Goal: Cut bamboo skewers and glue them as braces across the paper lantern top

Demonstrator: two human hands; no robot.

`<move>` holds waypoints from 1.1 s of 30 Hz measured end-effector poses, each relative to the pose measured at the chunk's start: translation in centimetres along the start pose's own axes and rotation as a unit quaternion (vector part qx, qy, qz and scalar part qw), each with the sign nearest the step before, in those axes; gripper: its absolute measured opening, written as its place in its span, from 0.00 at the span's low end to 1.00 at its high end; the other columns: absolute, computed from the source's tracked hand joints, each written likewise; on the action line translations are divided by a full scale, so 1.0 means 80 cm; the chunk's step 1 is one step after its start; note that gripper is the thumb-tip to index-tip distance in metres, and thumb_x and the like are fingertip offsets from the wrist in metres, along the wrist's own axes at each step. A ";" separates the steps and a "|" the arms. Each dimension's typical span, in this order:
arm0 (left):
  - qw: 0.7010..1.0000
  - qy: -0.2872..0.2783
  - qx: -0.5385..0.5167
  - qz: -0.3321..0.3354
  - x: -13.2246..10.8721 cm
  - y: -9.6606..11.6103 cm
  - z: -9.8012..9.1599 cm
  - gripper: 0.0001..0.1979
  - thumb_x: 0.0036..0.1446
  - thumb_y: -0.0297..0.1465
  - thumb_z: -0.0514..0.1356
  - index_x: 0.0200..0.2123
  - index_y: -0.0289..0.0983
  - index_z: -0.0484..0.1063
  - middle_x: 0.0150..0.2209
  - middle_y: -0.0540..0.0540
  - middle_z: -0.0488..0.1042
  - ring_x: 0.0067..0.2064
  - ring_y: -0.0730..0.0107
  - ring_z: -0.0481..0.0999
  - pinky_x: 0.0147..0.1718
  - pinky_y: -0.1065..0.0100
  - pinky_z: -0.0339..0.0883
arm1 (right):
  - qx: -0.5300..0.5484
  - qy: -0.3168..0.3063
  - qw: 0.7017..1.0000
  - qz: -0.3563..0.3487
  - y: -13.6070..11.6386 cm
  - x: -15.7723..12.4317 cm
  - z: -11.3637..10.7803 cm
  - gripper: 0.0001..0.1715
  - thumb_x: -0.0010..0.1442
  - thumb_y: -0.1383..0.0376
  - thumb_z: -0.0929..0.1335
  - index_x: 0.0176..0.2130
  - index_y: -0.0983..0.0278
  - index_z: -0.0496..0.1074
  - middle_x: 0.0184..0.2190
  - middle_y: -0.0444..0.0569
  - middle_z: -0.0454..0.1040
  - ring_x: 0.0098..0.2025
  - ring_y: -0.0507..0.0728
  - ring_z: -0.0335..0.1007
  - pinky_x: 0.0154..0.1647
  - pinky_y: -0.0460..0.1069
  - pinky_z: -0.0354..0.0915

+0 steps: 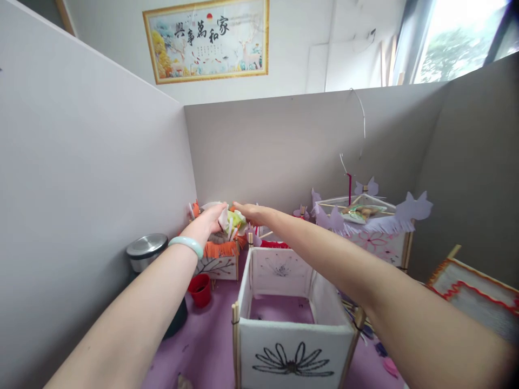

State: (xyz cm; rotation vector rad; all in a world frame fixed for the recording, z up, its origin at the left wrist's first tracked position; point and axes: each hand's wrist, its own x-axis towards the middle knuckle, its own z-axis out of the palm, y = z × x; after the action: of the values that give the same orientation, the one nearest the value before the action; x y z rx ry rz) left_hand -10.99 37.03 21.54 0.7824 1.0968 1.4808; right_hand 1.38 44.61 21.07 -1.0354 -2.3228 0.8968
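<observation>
The left hand (211, 219) grasps a white-and-green bundle (237, 220) at the top of the orange-fringed box (219, 266), at 11 o'clock from the flower-drawn box (292, 348). The right hand (251, 212) is at the bundle's 2 o'clock side; its finger closure cannot be determined. A red cup (200, 292) stands at 7 o'clock from the bundle.

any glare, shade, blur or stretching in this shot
Head view: window washed out; right partition in shade; green and white bundle between left hand and right hand looks soft; left forearm and right forearm seem lens-stretched.
</observation>
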 end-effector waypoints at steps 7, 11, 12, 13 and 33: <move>0.994 0.053 0.069 -0.059 -0.031 0.022 -0.005 0.16 0.61 0.39 0.56 0.48 0.34 0.69 0.45 0.42 0.73 0.42 0.65 0.75 0.40 0.58 0.71 | -0.103 -0.029 0.994 0.029 -0.033 -0.021 -0.024 0.30 0.59 0.45 0.62 0.26 0.67 0.72 0.18 0.51 0.70 0.24 0.58 0.70 0.26 0.50 0.65; 0.993 0.076 0.087 -0.024 -0.055 0.026 -0.005 0.16 0.61 0.38 0.56 0.47 0.34 0.69 0.46 0.43 0.73 0.42 0.65 0.75 0.40 0.58 0.71 | -0.137 -0.037 0.990 -0.027 -0.052 -0.052 -0.032 0.19 0.55 0.51 0.67 0.30 0.64 0.75 0.21 0.46 0.72 0.23 0.53 0.68 0.24 0.46 0.62; 0.992 0.084 0.091 -0.010 -0.063 0.025 -0.005 0.16 0.61 0.38 0.57 0.48 0.35 0.69 0.46 0.43 0.72 0.43 0.64 0.74 0.41 0.58 0.71 | -0.146 -0.042 0.988 -0.041 -0.056 -0.058 -0.031 0.16 0.54 0.53 0.68 0.32 0.63 0.76 0.22 0.45 0.73 0.24 0.52 0.68 0.24 0.45 0.61; 0.991 0.092 0.096 0.005 -0.071 0.024 -0.006 0.16 0.61 0.37 0.57 0.48 0.35 0.69 0.47 0.43 0.72 0.43 0.64 0.74 0.41 0.57 0.71 | -0.155 -0.046 0.985 -0.054 -0.060 -0.064 -0.028 0.14 0.53 0.55 0.69 0.34 0.61 0.76 0.24 0.44 0.74 0.24 0.52 0.69 0.25 0.45 0.61; 0.953 0.145 0.177 0.198 -0.226 -0.025 -0.035 0.12 0.46 0.35 0.67 0.34 0.35 0.76 0.42 0.39 0.77 0.48 0.55 0.73 0.40 0.62 0.67 | -0.161 0.159 0.967 -0.116 -0.132 -0.109 -0.039 0.08 0.58 0.65 0.67 0.30 0.66 0.74 0.27 0.47 0.75 0.28 0.50 0.69 0.30 0.44 0.62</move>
State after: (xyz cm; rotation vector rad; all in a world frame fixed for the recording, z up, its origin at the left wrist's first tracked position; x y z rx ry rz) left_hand -9.17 18.77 20.22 1.1080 1.5197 1.7994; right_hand 3.59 33.67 29.58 -0.9225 -2.2903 0.2457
